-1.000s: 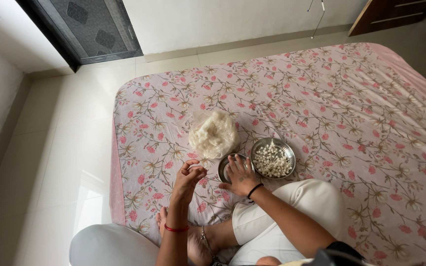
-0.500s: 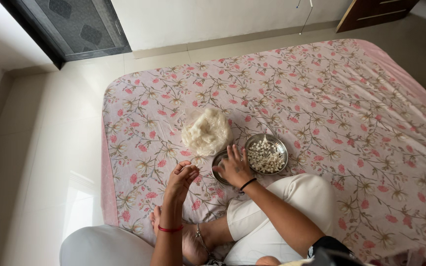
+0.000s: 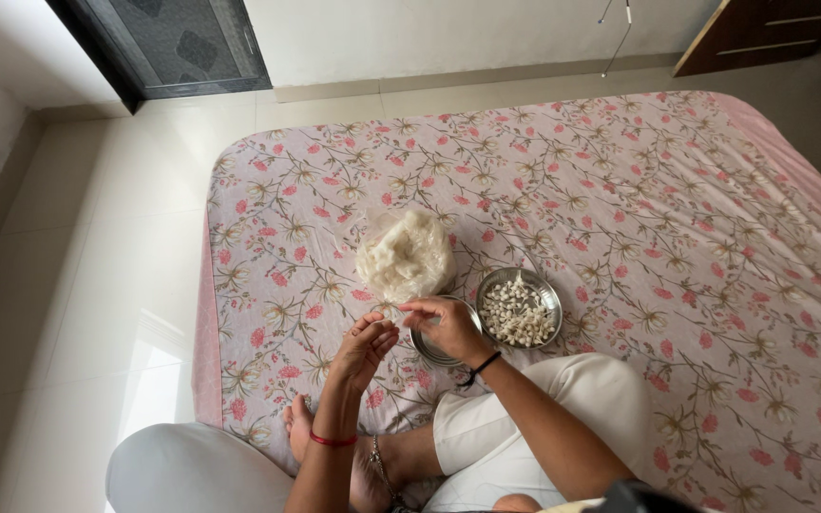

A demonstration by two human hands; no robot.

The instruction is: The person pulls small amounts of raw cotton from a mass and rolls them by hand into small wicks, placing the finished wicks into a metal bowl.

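Note:
I sit cross-legged on a pink floral sheet [image 3: 620, 190]. My left hand [image 3: 363, 347], a red thread on its wrist, is raised with fingertips pinched together on something too small to make out. My right hand [image 3: 447, 326], with a black band on the wrist, hovers over a small steel bowl [image 3: 427, 347] and its fingers point toward the left hand. A steel plate [image 3: 534, 285] of small white pieces lies just right of the bowl. A fluffy white cotton wad [image 3: 406, 255] in clear plastic rests just beyond both hands.
The sheet ends at a pale tiled floor [image 3: 97, 285] on my left. A dark mesh door [image 3: 173, 43] stands at the far left wall, a brown wooden cabinet [image 3: 762, 33] at the far right. My bare feet [image 3: 353, 456] lie tucked below my hands.
My right hand has lifted off the small bowl and moved toward the left hand. The view has shifted so the sheet sits further right.

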